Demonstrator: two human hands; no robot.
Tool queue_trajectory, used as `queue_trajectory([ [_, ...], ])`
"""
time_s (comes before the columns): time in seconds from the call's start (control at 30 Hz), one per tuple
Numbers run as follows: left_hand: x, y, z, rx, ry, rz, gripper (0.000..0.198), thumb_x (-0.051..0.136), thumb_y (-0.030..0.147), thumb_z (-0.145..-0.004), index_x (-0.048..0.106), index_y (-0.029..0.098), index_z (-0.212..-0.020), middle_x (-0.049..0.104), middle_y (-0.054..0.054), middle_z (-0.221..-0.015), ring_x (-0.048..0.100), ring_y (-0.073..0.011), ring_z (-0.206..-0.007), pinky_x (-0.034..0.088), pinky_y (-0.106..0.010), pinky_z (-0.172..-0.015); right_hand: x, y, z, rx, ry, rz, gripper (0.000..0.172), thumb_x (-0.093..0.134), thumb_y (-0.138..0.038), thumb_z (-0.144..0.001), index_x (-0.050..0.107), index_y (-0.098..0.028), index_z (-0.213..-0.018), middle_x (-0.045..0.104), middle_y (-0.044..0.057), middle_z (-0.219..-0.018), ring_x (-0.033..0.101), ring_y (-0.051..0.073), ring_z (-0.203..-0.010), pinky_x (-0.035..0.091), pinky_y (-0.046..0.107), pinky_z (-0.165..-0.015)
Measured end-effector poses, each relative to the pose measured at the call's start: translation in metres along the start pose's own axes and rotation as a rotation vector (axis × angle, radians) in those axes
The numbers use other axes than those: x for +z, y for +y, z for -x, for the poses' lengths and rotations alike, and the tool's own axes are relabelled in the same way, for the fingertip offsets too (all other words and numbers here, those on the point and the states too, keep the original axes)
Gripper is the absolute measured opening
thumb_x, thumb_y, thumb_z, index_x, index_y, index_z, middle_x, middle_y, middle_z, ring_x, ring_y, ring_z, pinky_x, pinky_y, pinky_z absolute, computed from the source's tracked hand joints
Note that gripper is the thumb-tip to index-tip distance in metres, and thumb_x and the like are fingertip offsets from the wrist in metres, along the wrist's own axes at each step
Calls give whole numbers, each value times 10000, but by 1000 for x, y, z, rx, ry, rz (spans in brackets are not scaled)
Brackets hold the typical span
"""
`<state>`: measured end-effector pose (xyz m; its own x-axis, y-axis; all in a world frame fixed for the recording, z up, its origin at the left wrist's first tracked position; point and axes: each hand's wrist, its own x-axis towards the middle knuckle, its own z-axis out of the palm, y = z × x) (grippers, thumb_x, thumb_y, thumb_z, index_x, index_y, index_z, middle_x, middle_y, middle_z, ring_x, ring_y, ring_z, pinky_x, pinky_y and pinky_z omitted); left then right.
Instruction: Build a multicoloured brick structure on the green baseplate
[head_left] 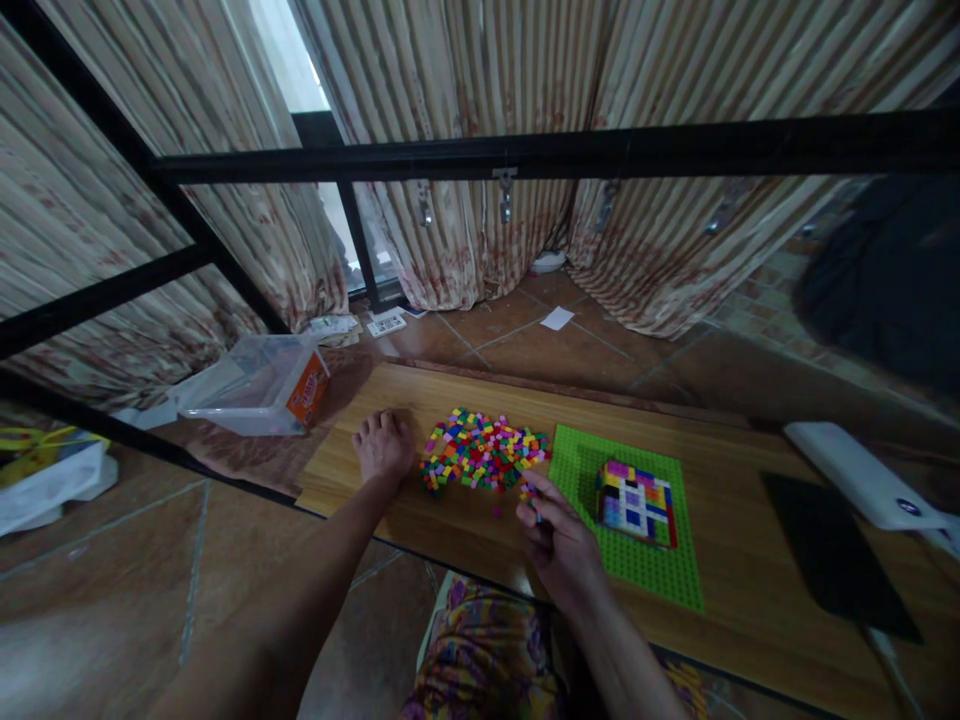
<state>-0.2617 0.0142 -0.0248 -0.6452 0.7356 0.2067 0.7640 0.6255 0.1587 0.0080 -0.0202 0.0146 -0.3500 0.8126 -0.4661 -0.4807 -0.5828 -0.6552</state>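
A heap of small coloured bricks [484, 450] lies on a wooden board [735, 480]. My left hand [384, 447] rests on the board just left of the heap, fingers curled under. My right hand [559, 535] hovers at the heap's near right edge, fingers pinched on a small brick. To its right a green baseplate [645, 570] carries a square multicoloured brick build [637, 502].
A clear plastic box [259, 385] with an orange label lies on the tiled floor at the left. A black mat [829, 565] and a white flat device [862, 475] sit on the board's right end. Black metal bars cross in front of striped curtains.
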Motion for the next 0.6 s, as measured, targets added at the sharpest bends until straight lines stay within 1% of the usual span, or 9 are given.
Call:
queue_trajectory([
  [0.17,2,-2,0,8,4,8,406,353,344,-920,563,160,-1216,565,-160,-1256,475,-312,-1168,356,-455,-960,3,-2,-8,-6,-29,-88,448,677,-269,-691,604,-224,-1131,416,-92,-560,184,40,-417,107,182,-384],
  [0.33,2,-1,1,12,16,6,394,358,338,-920,567,159,-1202,568,-159,-1245,479,-312,-1154,353,-458,-959,6,-4,-16,27,-63,-157,318,712,-279,-695,624,-224,-996,357,-108,-537,158,33,-410,106,157,-370],
  [0.4,2,-1,1,11,11,2,390,358,334,-920,570,158,-1196,571,-155,-1242,480,-312,-1152,356,-456,-956,8,-6,-23,21,-61,-124,298,735,-308,-692,624,-223,-955,361,-110,-535,162,29,-404,111,153,-366],
  [0.53,1,-1,1,7,7,9,389,368,332,-918,569,156,-1201,576,-154,-1229,482,-308,-1154,359,-452,-953,15,-11,-42,36,-53,25,353,783,-372,-651,631,-204,-922,412,-103,-522,201,19,-390,133,144,-360],
  [0.6,0,-1,1,11,9,11,389,368,333,-918,571,154,-1198,577,-154,-1227,483,-307,-1154,360,-452,-952,21,-14,-52,36,-25,100,371,788,-416,-647,634,-189,-898,429,-96,-507,218,18,-390,139,137,-358],
])
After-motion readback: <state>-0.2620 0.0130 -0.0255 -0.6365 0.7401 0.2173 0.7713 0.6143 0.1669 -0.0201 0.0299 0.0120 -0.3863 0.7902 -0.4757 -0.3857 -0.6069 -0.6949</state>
